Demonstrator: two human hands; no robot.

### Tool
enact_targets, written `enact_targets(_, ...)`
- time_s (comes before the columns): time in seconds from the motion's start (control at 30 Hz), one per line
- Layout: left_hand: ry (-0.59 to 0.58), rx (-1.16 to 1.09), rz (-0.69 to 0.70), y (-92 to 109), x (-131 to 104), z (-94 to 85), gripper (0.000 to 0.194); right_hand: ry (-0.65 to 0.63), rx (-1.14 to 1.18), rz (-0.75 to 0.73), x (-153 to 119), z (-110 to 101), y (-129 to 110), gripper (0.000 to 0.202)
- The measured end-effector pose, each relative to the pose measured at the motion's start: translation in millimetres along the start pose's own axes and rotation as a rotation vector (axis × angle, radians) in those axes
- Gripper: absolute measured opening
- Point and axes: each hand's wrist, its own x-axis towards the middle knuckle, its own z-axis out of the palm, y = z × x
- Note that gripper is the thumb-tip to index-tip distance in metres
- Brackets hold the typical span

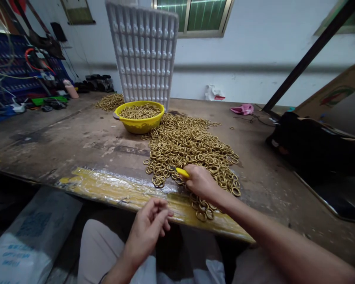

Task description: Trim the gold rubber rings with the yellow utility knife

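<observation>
Now the right hand (201, 183) gripped a slim yellow tool (182, 172), its fingers closed around it, tip among the brass rings (192, 148) just ahead; left hand (149, 227) fingers pinched narrow, apparently empty. Best feed rings steadily.

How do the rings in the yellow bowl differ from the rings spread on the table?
The brass rings in the yellow plastic bowl are contained and heaped; the loose brass rings on the wooden table sprawl flat, a far larger lot, reaching the right hand. Both look like the same gold-coloured rings.
</observation>
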Motion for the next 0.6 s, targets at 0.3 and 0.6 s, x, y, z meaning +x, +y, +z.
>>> enact_targets(0.3, -0.136, -0.672, -0.137, 10.2, 18.3, 5.9, 0.023, -0.410, 1.180, 0.058, -24.8, -11.2, -31.6, 0.029)
enact_targets(0.6, -0.103, -0.625, -0.074, 16.2, 14.0, 8.2, 0.021, -0.167, 0.701, -0.180, -34.1, -12.3, -34.1, 0.018)
